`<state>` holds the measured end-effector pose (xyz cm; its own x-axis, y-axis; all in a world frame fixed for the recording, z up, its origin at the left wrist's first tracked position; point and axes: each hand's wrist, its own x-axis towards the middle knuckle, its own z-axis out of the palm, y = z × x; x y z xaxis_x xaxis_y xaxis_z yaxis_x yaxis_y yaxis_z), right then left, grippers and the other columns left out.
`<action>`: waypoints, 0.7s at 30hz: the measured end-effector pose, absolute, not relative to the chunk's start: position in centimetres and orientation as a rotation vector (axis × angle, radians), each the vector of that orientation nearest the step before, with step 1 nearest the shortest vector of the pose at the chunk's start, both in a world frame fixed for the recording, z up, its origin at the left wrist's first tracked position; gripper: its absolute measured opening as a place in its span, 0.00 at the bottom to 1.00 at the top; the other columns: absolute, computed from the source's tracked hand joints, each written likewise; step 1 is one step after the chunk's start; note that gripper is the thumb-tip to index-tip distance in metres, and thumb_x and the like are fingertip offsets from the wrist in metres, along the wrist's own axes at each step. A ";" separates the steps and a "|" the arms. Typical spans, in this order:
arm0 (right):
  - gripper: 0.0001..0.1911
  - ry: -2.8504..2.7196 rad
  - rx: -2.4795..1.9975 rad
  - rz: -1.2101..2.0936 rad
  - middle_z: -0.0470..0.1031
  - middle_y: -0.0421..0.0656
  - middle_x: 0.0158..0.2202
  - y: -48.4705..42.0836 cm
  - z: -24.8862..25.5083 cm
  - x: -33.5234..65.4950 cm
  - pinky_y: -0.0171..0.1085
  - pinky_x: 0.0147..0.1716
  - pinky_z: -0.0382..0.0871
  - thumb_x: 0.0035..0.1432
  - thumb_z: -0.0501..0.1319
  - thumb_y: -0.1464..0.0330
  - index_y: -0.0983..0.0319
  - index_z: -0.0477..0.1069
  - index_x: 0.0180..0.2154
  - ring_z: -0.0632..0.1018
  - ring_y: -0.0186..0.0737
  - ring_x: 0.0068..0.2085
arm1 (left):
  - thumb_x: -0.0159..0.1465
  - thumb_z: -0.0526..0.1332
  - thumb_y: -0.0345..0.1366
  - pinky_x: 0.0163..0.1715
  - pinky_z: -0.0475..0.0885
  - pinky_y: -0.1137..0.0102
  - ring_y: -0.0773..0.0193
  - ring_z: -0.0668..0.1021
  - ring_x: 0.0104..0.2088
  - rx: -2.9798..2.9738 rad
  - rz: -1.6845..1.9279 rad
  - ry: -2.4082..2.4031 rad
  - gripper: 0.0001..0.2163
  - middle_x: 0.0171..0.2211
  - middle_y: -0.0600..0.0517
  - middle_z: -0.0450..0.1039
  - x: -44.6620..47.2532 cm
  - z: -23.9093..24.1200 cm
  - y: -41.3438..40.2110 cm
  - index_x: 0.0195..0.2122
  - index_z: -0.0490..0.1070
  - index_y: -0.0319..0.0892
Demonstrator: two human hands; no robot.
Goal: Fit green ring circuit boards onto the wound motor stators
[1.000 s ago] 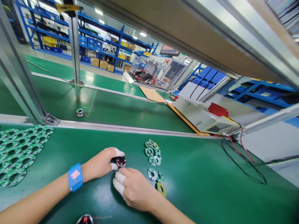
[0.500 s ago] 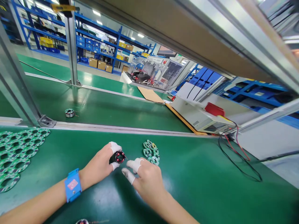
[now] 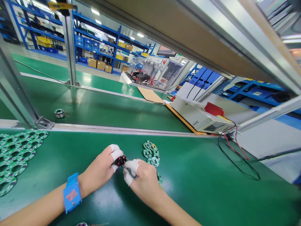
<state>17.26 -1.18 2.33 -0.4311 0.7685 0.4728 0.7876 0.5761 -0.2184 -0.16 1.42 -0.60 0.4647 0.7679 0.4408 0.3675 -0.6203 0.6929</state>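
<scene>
My left hand (image 3: 102,169), with white finger cots and a blue wrist strap (image 3: 71,194), pinches a small black round motor part with red windings (image 3: 120,160) just above the green mat. My right hand (image 3: 143,180), also in finger cots, is closed in a pinch on a thin green ring-shaped circuit board (image 3: 130,173), held right against the motor part. A small pile of the same green ring boards (image 3: 150,153) lies just beyond my right hand.
Many green ring boards (image 3: 16,153) lie spread at the left. A wound stator (image 3: 59,113) sits on the far belt behind an aluminium rail (image 3: 117,129). A white instrument with a red block (image 3: 202,117) and red and black leads (image 3: 235,153) stands at right.
My right hand left the boards on the mat, picked one up and brought it against the motor part in my left hand. The stator on the far belt drifted left.
</scene>
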 end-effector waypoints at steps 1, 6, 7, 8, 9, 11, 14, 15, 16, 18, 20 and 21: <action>0.09 -2.266 -1.232 -0.015 0.64 0.37 0.17 -1.2 2.4 17.2 0.33 0.22 0.51 0.52 0.53 0.73 0.60 0.72 0.26 0.63 0.33 0.20 | 0.56 0.49 0.19 0.46 0.68 0.68 0.63 0.69 0.44 2.226 1.035 0.935 0.17 0.42 0.48 0.64 -0.2 -0.7 1.4 0.43 0.64 0.43; 0.10 -2.235 -1.170 0.004 0.61 0.36 0.16 -1.4 2.7 17.2 0.32 0.20 0.50 0.51 0.53 0.73 0.61 0.70 0.23 0.61 0.32 0.19 | 0.57 0.48 0.19 0.47 0.68 0.68 0.62 0.68 0.45 2.351 1.046 0.893 0.18 0.43 0.47 0.64 -0.4 -0.5 1.3 0.45 0.64 0.42; 0.10 -2.237 -1.166 0.013 0.61 0.36 0.16 -1.4 2.8 17.2 0.32 0.20 0.50 0.51 0.53 0.73 0.61 0.70 0.22 0.61 0.31 0.19 | 0.58 0.47 0.19 0.46 0.69 0.68 0.62 0.68 0.44 2.377 1.042 0.887 0.18 0.43 0.47 0.65 -0.4 -0.3 1.3 0.45 0.64 0.42; 0.10 -2.236 -1.165 0.031 0.60 0.36 0.16 -1.5 2.9 17.1 0.32 0.20 0.50 0.51 0.53 0.73 0.61 0.70 0.22 0.61 0.31 0.19 | 0.59 0.47 0.19 0.45 0.69 0.68 0.63 0.69 0.44 2.406 1.032 0.879 0.18 0.43 0.47 0.65 -0.4 -0.1 1.3 0.45 0.64 0.42; 0.09 -2.234 -1.168 0.055 0.60 0.36 0.15 -1.6 3.0 17.1 0.32 0.20 0.50 0.51 0.53 0.73 0.61 0.70 0.22 0.61 0.31 0.19 | 0.59 0.46 0.19 0.44 0.70 0.69 0.63 0.69 0.43 2.436 1.023 0.871 0.17 0.42 0.47 0.65 -0.4 0.1 1.3 0.45 0.65 0.42; 0.09 -2.234 -1.176 0.095 0.60 0.36 0.15 -1.7 3.1 17.0 0.31 0.20 0.50 0.50 0.54 0.73 0.61 0.69 0.22 0.61 0.31 0.19 | 0.60 0.45 0.20 0.43 0.70 0.69 0.62 0.69 0.43 2.494 1.007 0.844 0.17 0.42 0.46 0.66 -0.4 0.6 1.3 0.45 0.65 0.42; 0.09 -2.260 -1.193 0.100 0.60 0.36 0.15 -1.8 3.2 17.0 0.31 0.20 0.49 0.50 0.53 0.73 0.61 0.68 0.21 0.62 0.31 0.19 | 0.61 0.45 0.20 0.43 0.70 0.69 0.62 0.69 0.43 2.501 1.003 0.830 0.18 0.43 0.47 0.66 -0.6 1.0 1.4 0.46 0.65 0.42; 0.09 -2.271 -1.195 0.089 0.60 0.36 0.15 -1.8 3.2 17.1 0.32 0.20 0.49 0.50 0.53 0.73 0.61 0.68 0.21 0.62 0.31 0.19 | 0.61 0.45 0.20 0.44 0.70 0.69 0.63 0.69 0.43 2.480 1.002 0.833 0.18 0.43 0.47 0.66 -0.6 1.0 1.5 0.46 0.65 0.42; 0.09 -2.279 -1.192 0.073 0.60 0.36 0.15 -1.9 3.2 17.1 0.32 0.20 0.49 0.50 0.53 0.73 0.61 0.68 0.21 0.62 0.31 0.19 | 0.61 0.45 0.20 0.44 0.70 0.69 0.63 0.69 0.44 2.457 0.998 0.834 0.18 0.44 0.47 0.66 -0.7 1.0 1.6 0.46 0.65 0.42; 0.09 -2.287 -1.174 0.027 0.61 0.36 0.15 -1.9 3.2 17.2 0.32 0.21 0.48 0.50 0.53 0.72 0.61 0.68 0.21 0.62 0.31 0.19 | 0.60 0.46 0.20 0.46 0.69 0.69 0.64 0.69 0.44 2.411 0.992 0.829 0.17 0.45 0.47 0.65 -0.9 1.0 1.8 0.46 0.65 0.43; 0.10 -2.300 -1.160 -0.035 0.61 0.37 0.15 -1.9 3.2 17.3 0.33 0.21 0.48 0.50 0.53 0.73 0.61 0.66 0.19 0.61 0.31 0.19 | 0.60 0.47 0.20 0.48 0.68 0.69 0.64 0.69 0.45 2.361 0.988 0.825 0.17 0.45 0.48 0.65 -0.9 0.9 1.9 0.46 0.65 0.43; 0.10 -2.308 -1.154 -0.071 0.61 0.37 0.15 -2.0 3.2 17.3 0.33 0.21 0.47 0.50 0.53 0.73 0.61 0.64 0.19 0.61 0.31 0.19 | 0.60 0.48 0.21 0.48 0.67 0.69 0.64 0.69 0.45 2.329 0.988 0.829 0.17 0.45 0.49 0.65 -0.9 0.9 2.0 0.45 0.65 0.44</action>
